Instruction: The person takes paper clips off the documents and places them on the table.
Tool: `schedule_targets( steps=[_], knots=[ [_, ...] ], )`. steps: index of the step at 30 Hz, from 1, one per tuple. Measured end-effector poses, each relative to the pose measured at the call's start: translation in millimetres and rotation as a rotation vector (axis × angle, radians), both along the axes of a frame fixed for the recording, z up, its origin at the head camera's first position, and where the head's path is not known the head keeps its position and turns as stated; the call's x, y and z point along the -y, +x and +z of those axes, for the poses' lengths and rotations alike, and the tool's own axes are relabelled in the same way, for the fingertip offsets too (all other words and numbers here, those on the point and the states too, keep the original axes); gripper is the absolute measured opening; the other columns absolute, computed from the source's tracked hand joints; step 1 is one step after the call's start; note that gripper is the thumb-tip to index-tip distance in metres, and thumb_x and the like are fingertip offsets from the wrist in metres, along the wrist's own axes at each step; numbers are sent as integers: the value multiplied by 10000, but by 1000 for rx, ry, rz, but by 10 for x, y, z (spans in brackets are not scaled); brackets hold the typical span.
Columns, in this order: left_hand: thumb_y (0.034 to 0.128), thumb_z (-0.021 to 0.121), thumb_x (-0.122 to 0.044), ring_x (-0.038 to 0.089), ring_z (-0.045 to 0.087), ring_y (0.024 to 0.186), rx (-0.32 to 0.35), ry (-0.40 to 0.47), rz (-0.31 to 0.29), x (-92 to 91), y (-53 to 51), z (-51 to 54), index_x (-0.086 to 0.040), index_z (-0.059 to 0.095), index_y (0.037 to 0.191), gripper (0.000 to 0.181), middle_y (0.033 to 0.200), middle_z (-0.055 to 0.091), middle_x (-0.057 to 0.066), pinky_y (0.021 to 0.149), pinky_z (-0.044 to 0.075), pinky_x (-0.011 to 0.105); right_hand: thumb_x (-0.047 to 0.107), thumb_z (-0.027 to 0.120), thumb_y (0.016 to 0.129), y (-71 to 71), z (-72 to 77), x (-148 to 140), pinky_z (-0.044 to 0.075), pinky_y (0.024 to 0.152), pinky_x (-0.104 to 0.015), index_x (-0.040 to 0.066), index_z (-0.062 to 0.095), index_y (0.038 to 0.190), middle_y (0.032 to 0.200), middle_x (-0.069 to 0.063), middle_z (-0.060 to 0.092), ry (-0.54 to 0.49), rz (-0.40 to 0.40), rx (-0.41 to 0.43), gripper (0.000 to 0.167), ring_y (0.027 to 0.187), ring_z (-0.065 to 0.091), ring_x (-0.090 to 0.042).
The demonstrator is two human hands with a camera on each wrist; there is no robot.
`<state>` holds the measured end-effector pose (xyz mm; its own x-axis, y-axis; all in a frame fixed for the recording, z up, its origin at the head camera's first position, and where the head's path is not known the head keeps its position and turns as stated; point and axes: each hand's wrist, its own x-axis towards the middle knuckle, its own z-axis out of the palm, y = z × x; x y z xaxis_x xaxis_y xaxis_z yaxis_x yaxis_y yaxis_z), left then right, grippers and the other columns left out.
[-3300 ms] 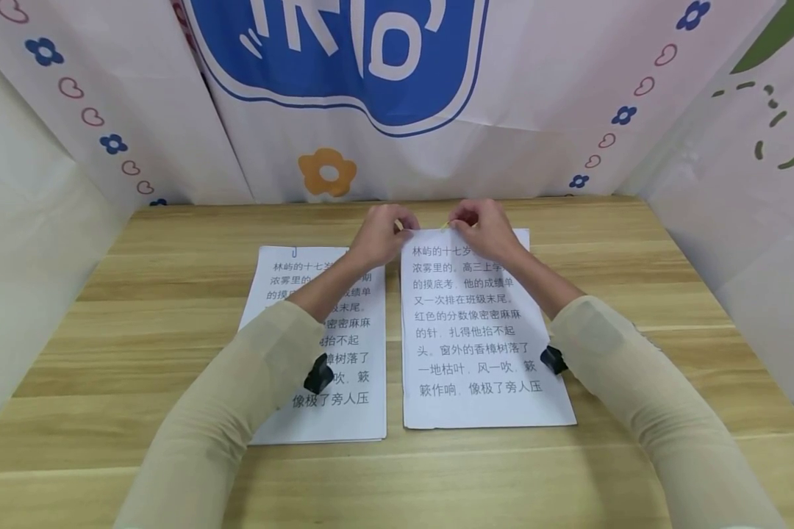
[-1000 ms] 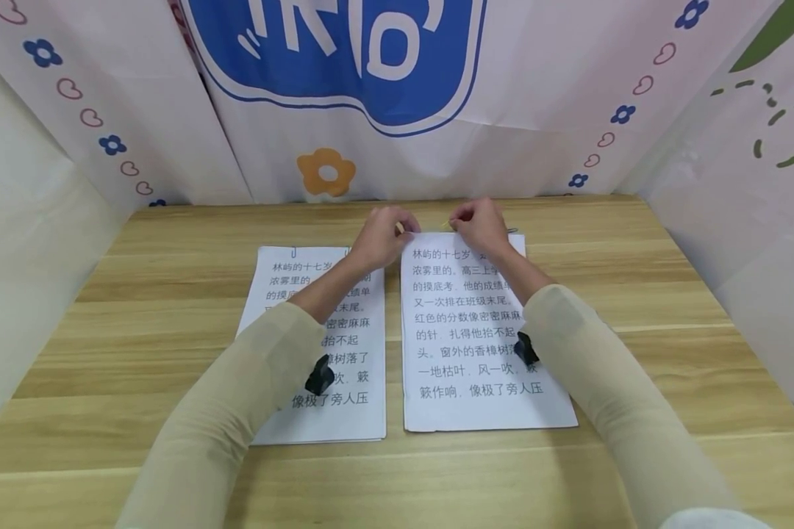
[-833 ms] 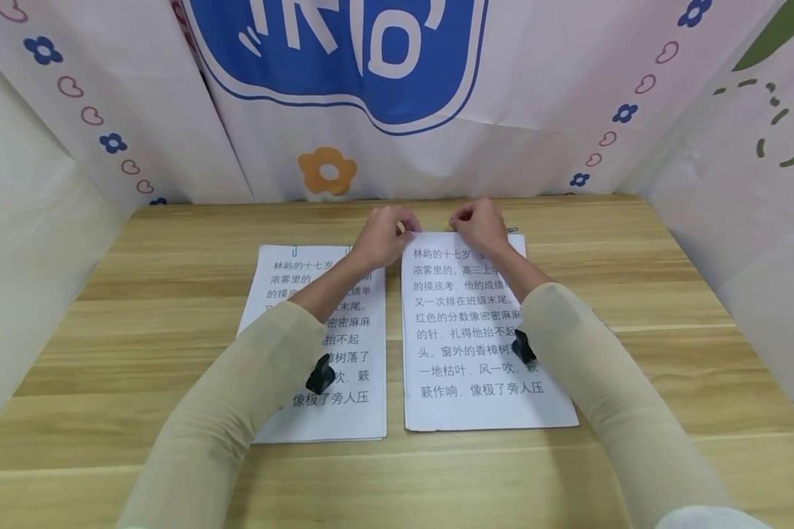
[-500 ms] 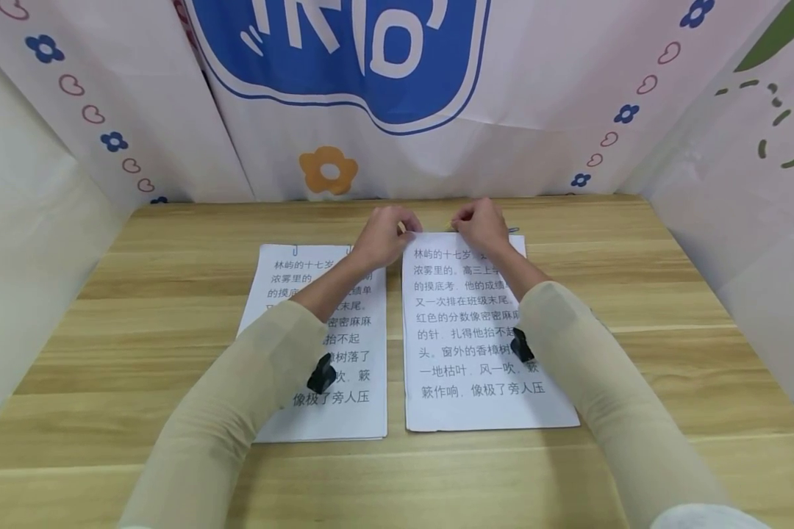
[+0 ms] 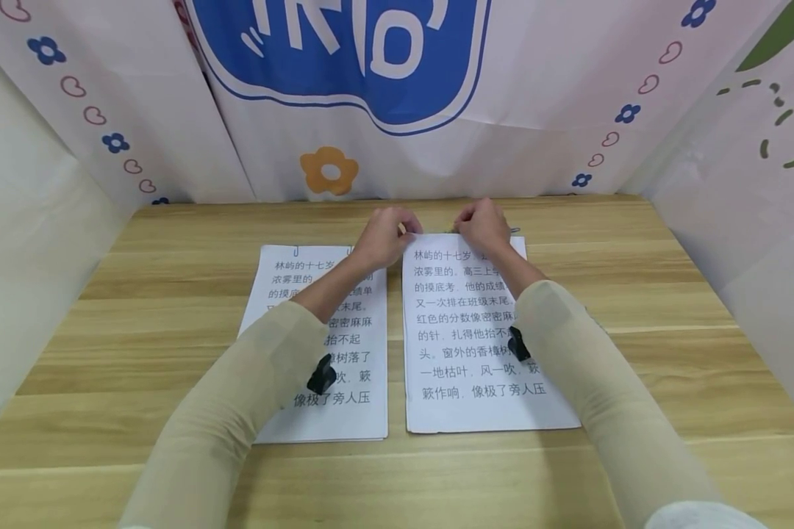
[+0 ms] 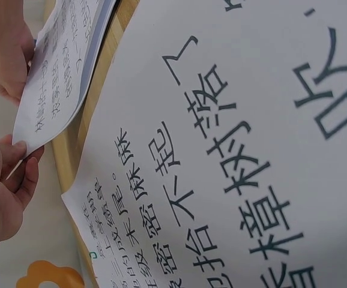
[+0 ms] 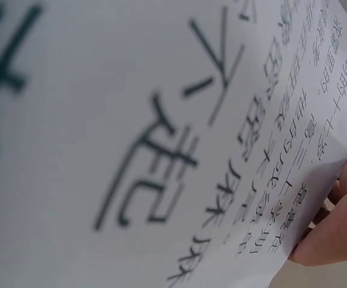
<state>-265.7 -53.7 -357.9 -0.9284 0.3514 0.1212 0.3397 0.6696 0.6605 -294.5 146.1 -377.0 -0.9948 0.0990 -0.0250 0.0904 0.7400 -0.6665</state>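
Note:
Two stacks of printed paper lie side by side. My left hand pinches the top left corner of the right stack; the left wrist view shows thumb and fingers on either side of that lifted corner. At the same top edge, my right hand pinches a small yellow paper clip, mostly hidden by the fingertips. Farther right on this edge sits another paper clip. Under my left forearm is the left stack, with paper clips along its top. In the right wrist view, the sheet hides part of the right hand.
The wooden table runs back to a printed cloth backdrop with a blue emblem. White side walls close in the left and right. Small black devices hang at both wrists.
The right forearm has swung inward, uncovering the clip near the right corner. The right hand has moved slightly right along the edge, and less of the yellow clip shows. The left hand stays put.

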Motion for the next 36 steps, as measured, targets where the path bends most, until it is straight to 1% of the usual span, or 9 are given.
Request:
schedule_targets(
  steps=[4,10,16,27,31,36],
  knots=[
    [1006,604,38,221,617,1012,2,1,2,-5,7,-1,-27,746,1062,165,1045,693,81,920,537,326,139,677,991,3,4,-17,451,986,-473,58,755,1048,1083,-121,715,24,0,4,127,1029,629,-295],
    [1009,603,33,221,617,1010,-1,2,0,-15,13,-6,-31,747,1062,166,1045,694,82,918,537,328,118,676,982,8,12,-51,464,995,-470,52,754,1035,1076,-134,712,24,8,15,115,1028,630,-306],
    [1001,603,51,225,619,983,9,22,-9,-11,25,-16,-26,751,1039,172,1020,692,86,898,539,330,123,668,985,8,3,-78,473,978,-464,55,773,1032,1080,-130,732,30,1,34,133,1023,651,-301],
    [1003,600,50,222,619,977,0,18,-17,-10,5,-21,-22,754,1035,173,1012,694,86,892,540,326,113,652,996,8,8,-86,488,961,-447,40,776,1037,1078,-141,731,4,-4,35,149,1015,655,-298],
    [1000,604,50,222,621,970,-2,12,-18,-10,-3,-29,-20,752,1040,168,1011,694,88,884,543,323,100,672,989,7,7,-91,507,966,-432,33,770,1060,1094,-147,732,-15,1,20,138,1026,656,-296],
    [999,607,53,223,622,959,-4,1,-8,-1,-12,-55,-10,748,1049,163,1006,687,89,877,544,324,87,686,990,23,15,-55,548,957,-403,21,748,1108,1120,-154,717,-45,51,-25,149,1038,658,-287]
  ],
)
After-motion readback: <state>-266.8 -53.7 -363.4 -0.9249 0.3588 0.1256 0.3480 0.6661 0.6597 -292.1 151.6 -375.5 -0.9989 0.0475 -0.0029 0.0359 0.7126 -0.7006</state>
